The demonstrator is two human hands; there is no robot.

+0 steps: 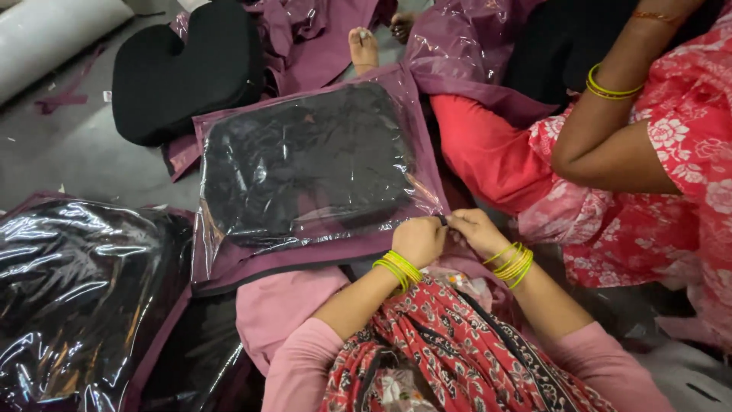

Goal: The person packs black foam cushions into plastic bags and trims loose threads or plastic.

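Note:
A maroon zip bag with a clear plastic front (229, 263) lies on my lap, a black cushion (305, 156) inside it. My left hand (419, 240) and my right hand (474, 231) meet at the bag's near right corner, fingers pinched on its dark zipper edge (444, 220). Both wrists wear yellow-green bangles.
A bare black cushion (183, 69) lies on the grey floor at the back left. Another plastic-fronted bag with black contents (84, 297) sits at my left. A co-worker in red floral clothes (656, 152) sits at the right, with more maroon bags (465, 46) behind.

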